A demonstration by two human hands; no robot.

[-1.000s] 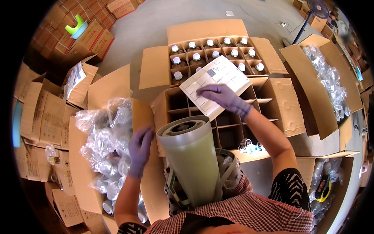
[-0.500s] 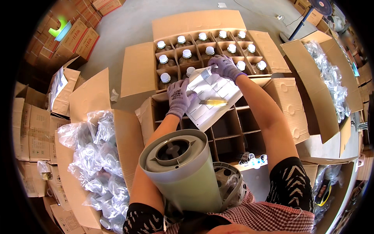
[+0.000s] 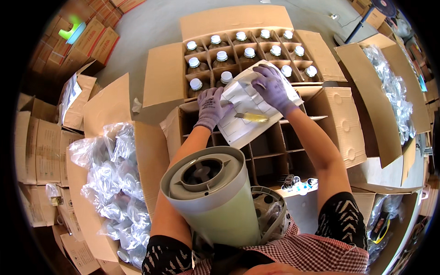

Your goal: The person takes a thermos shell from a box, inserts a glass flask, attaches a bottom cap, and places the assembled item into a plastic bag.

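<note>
A white sheet (image 3: 243, 98), marked with rectangular outlines, lies tilted across the near edge of a bottle carton and an open divided carton. My left hand (image 3: 211, 109), in a lilac work glove, grips its left edge, with the thumb on top. My right hand (image 3: 274, 90), gloved the same way, is bent over the sheet's upper right part. Its fingers are curled together at the surface; whatever they pinch is hidden. A yellow cutter knife (image 3: 253, 117) rests on the sheet between my hands. White-capped bottles (image 3: 222, 57) stand in the compartments beyond.
Below the sheet is the divided carton (image 3: 268, 159), with empty compartments showing. A pale green cylindrical container (image 3: 215, 206) stands close to my body. Boxes of clear plastic-wrapped items (image 3: 117, 183) flank me left and right. A fan (image 3: 362, 20) stands at far right.
My right hand has moved from the sheet's far edge down and right over its surface, and the far edge now shows. My left hand keeps its grip.
</note>
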